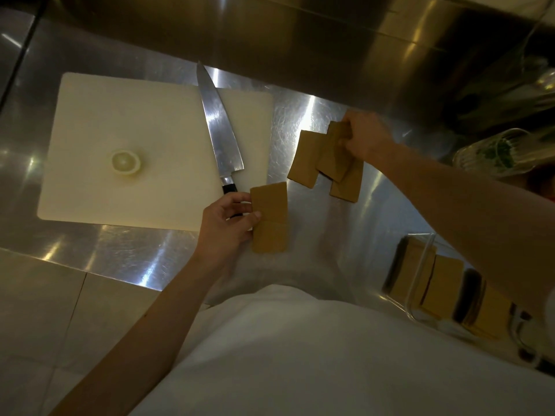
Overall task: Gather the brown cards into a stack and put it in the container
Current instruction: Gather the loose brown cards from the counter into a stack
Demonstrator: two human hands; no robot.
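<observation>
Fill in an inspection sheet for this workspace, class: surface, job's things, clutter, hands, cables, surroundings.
Surface: steel counter, shiny and scratched.
Job's things: brown cards fanned near the right hand; two more cards at the left hand; clear container already holding cards, near edge on the right.
Clutter: white cutting board with a knife and a round pale slice.
Hands: left hand pinching the two cards; right hand gripping a card.
Cables: nothing seen.
Surroundings: steel back wall; greens in a tub, blurred.

text: none legible | labels: none | brands: none | numbers: 0
</observation>
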